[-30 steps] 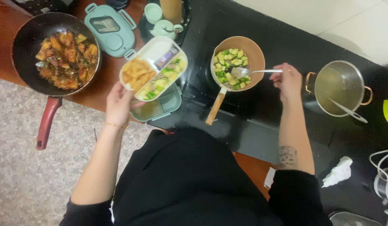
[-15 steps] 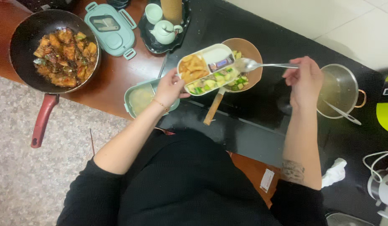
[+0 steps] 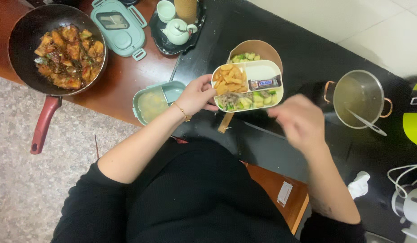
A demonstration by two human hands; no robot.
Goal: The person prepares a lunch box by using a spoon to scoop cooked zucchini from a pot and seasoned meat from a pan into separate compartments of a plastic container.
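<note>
My left hand grips the left edge of a white divided lunch tray and holds it level above a small tan pan. The tray carries fries, a wrapped candy bar and chopped green vegetables. More green vegetable pieces show in the pan behind the tray. The pan's wooden handle sticks out below the tray. My right hand is blurred, just right of and below the tray, fingers curled. Whether it holds anything is unclear.
A black wok of browned food with a red handle sits at the left. Nearby are a teal lid, a teal lunch box base and a tea set. A steel pot with a ladle stands at the right.
The tray moved right from above the lunch box base to over the small pan. My right hand, which held a spoon at the pan, has dropped down toward me.
</note>
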